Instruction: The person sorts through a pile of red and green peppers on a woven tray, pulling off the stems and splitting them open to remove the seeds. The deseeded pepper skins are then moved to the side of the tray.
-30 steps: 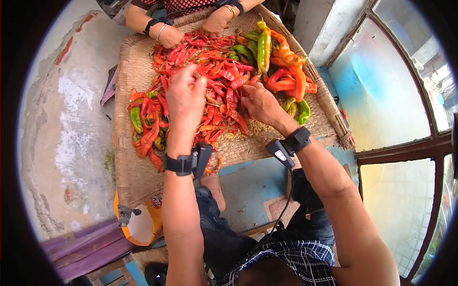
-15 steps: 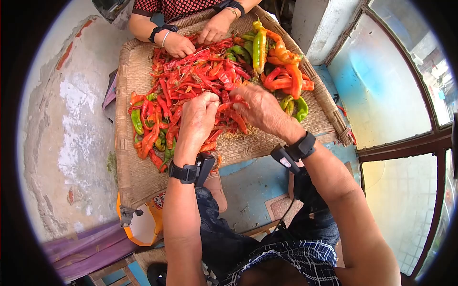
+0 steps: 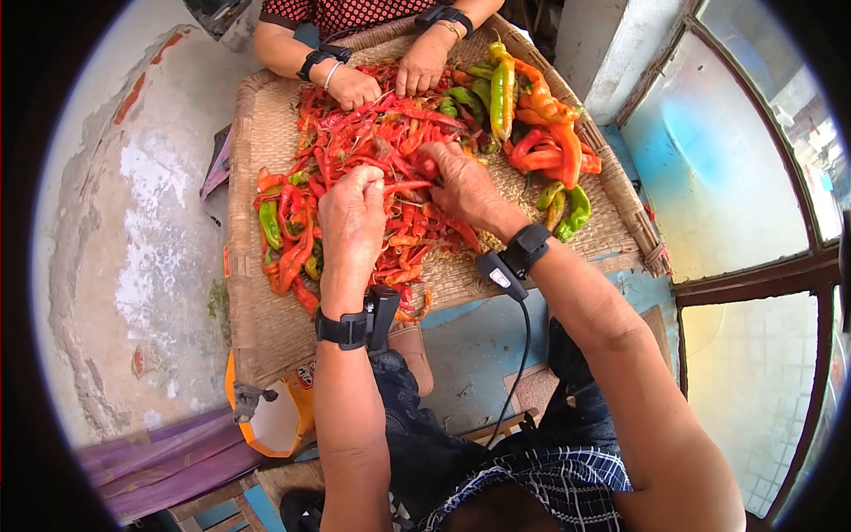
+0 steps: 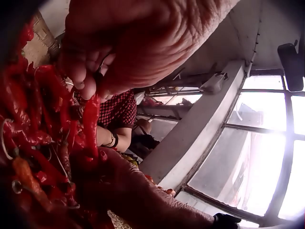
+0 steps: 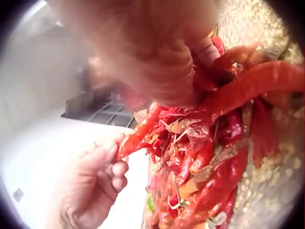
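A heap of red chili peppers [image 3: 346, 133] covers the middle of a woven tray [image 3: 266, 341]. With thumb and fingertips my left hand [image 3: 353, 222] pinches one end of a red chili pepper [image 4: 91, 125]. That pepper stretches across to my right hand [image 3: 474, 188], as the right wrist view also shows with the pepper [image 5: 136, 137] running up from the left fingertips. My right hand's fingers curl round red chili peppers over the heap, their palm side partly hidden.
Opposite, another person's hands [image 3: 424, 64] work at the heap's far side. Large orange peppers [image 3: 554, 111] and long green peppers [image 3: 503, 93] lie at the tray's right. Pale seeds [image 5: 243, 24] are scattered on the weave. A window [image 3: 718, 160] stands at right, a wall [image 3: 133, 222] at left.
My left hand has come down from above the heap, met my right hand and now pinches a red chili pepper there. The other person's hands have shifted over the heap.
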The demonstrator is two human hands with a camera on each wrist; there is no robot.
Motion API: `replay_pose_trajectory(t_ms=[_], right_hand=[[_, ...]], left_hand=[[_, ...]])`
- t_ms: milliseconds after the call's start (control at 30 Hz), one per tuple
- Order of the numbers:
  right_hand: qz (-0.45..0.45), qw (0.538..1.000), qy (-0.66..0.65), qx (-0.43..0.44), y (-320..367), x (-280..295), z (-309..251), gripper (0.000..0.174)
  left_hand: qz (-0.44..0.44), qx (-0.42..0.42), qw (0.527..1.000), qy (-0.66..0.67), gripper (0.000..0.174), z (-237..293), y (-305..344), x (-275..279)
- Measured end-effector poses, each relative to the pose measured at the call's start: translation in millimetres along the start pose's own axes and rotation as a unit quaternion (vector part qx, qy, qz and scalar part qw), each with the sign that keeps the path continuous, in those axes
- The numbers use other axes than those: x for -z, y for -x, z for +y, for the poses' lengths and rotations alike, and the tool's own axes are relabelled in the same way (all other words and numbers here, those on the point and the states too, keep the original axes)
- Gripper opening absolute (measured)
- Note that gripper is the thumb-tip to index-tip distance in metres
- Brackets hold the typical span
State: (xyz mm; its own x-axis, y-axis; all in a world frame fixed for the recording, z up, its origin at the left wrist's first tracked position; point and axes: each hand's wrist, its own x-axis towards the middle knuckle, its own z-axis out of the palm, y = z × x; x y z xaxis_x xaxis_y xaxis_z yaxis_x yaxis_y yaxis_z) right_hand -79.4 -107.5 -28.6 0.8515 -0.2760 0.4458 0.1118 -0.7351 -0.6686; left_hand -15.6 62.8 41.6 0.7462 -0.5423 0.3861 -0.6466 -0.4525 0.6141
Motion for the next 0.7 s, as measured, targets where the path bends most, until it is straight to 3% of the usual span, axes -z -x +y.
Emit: replay_pose_trajectory(t_ms=[100, 233, 333, 467, 533, 633, 700], right_hand=[[-0.057, 0.998, -0.005, 0.032, 5.4, -0.6, -5.1, 0.045], [-0.061, 0.995, 0.013, 0.082, 21.1, 3.7, -12.7, 0.035], [-0.133, 0.989, -0.006, 0.064, 32.4, 18.9, -16.9, 0.033], [-0.174, 0.982, -0.005, 0.076, 44.1, 35.8, -24.5, 0.027], [-0.182, 0.981, -0.003, 0.075, 46.8, 41.3, -24.1, 0.025], [-0.220, 0.974, -0.010, 0.046, 49.9, 47.7, -18.1, 0.027], [-0.196, 0.977, -0.008, 0.086, 52.7, 44.2, -9.8, 0.033]], left_hand=[[0.051, -0.019, 0.998, 0.019, 0.011, -6.6, -2.2, 4.2], [0.062, -0.026, 0.996, 0.051, 0.011, -7.6, -2.6, 5.3], [0.051, -0.072, 0.996, 0.009, 0.015, -8.0, -3.4, 1.1], [0.004, -0.025, 0.999, 0.045, 0.015, -3.0, -11.3, -5.3], [0.075, 0.003, 0.984, 0.164, 0.019, -2.5, -22.7, -8.7], [0.247, -0.140, 0.958, -0.042, 0.032, 3.5, -39.5, -11.1], [0.232, -0.171, 0.951, -0.111, 0.033, -7.4, -43.4, -12.2]])
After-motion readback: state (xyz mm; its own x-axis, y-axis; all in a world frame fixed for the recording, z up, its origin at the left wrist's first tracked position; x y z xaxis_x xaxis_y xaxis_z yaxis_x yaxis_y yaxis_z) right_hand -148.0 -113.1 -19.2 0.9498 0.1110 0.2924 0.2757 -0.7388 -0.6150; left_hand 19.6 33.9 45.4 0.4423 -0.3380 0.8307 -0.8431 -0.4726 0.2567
